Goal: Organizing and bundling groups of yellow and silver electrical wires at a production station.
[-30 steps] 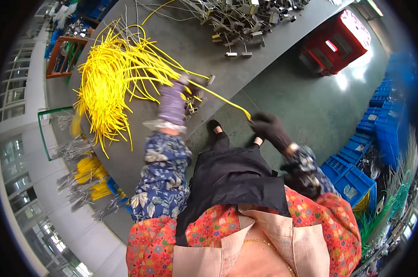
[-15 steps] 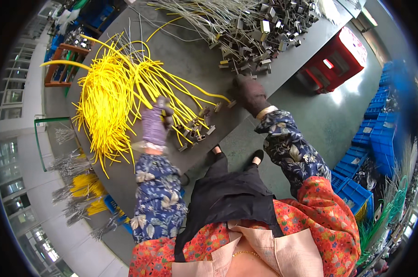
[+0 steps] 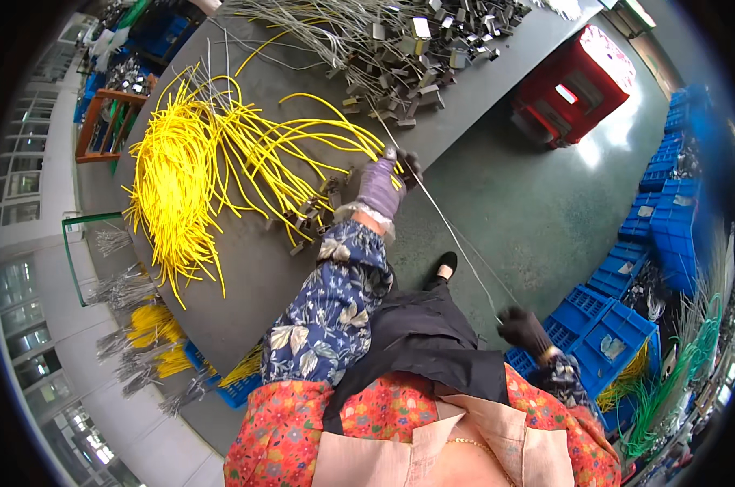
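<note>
— Two hands, both gloved. What is each one doing?

— The left hand, in a purple glove, is closed over the near ends of the yellow cables at the edge of the grey surface. The right hand, in a dark glove, is drawn back low by the hip, pinched shut on a thin grey wire.

— Where does that wire run?

— It stretches taut from the right hand up past the left hand's fingers toward the pile of grey wires with metal clips at the far end of the surface.

— And around them?

— Small dark clips lie just beside the left hand. A red crate stands on the green floor, and blue crates sit near the right hand.
</note>
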`<state>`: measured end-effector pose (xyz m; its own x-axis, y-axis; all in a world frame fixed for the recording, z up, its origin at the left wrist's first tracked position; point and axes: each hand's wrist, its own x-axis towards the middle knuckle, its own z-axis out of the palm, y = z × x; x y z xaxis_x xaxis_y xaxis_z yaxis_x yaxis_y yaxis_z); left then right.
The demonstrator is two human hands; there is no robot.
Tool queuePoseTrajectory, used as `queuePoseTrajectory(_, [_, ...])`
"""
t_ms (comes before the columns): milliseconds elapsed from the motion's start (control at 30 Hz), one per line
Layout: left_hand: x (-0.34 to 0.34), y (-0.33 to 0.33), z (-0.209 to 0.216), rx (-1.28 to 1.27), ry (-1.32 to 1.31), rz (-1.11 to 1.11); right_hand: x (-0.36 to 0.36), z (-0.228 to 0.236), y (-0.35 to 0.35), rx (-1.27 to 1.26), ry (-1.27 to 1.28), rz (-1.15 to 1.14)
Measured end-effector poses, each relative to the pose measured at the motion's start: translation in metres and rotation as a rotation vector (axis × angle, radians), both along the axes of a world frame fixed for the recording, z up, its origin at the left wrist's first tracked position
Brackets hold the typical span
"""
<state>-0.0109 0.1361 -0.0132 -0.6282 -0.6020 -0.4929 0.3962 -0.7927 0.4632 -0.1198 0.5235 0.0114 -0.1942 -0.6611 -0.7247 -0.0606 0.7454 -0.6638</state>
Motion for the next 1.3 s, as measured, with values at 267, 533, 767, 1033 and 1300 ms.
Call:
queuePoseTrajectory(267, [-0.002, -0.045, 0.064, -0.356, 0.026, 0.085, 0.005, -0.009, 0.176, 0.420, 0.113, 0.028])
queuePoseTrajectory(533, [0.012, -0.074, 0.162, -0.531, -0.171, 0.312, 0.007, -0.018, 0.121, 0.283, 0.064, -0.140])
queuePoseTrajectory(767, [0.023, -0.077, 0.155, -0.529, -0.215, 0.349, 0.003, -0.019, 0.126, 0.308, 0.085, -0.214])
queuePoseTrajectory(1033, [0.025, -0.078, 0.146, -0.607, -0.291, 0.392, 0.006, -0.010, 0.119, 0.369, 0.041, -0.299])
queuePoseTrajectory(1300, [0.054, -0.086, 0.127, -0.434, -0.185, 0.258, 0.002, 0.001, 0.103, 0.296, -0.045, -0.258])
